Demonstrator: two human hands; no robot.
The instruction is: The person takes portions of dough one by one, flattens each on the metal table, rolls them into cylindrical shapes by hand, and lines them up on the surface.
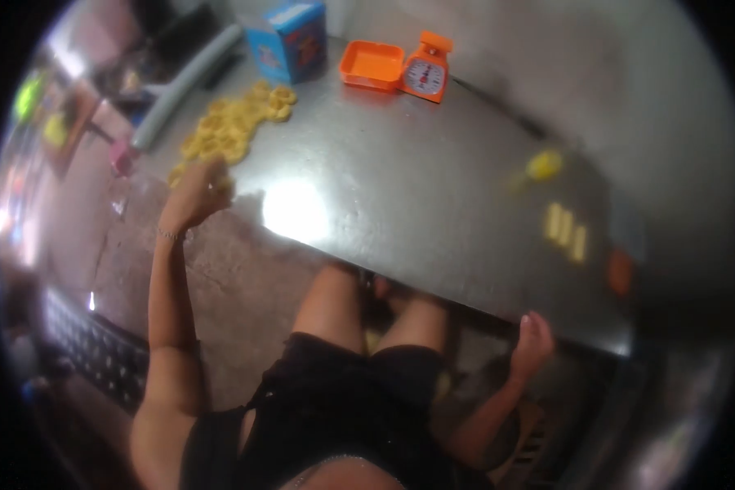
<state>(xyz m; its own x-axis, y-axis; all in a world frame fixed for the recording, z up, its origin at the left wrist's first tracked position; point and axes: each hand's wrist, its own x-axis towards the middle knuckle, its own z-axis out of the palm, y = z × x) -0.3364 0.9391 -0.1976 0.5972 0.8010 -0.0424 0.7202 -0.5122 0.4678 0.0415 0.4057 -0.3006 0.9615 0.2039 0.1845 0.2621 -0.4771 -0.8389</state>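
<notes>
Taking the middle of the broad, shiny grey metal table as the clock's centre, the spread of yellow, ring-shaped, dough-like pieces runs from ten to eleven o'clock, presumably gathered there to keep the rest of the surface free. The blue printed cardboard box stands upright at eleven, perhaps pushed back out of the way. At twelve, the shallow orange plastic tray sits just beside the orange kitchen scale with a white round dial, likely its pan lifted off.

The left hand, at nine, bends over the spread's near end, fingers curled; blur hides whether they pinch a piece. The right hand, at five, is by the near edge, fingers loosely bent, nothing visible between them.

The pale yellow straight sticks lie side by side at four, probably spaced against sticking.

Counts: one box, one tray, one scale, three sticks; the rings blur together, over ten.
</notes>
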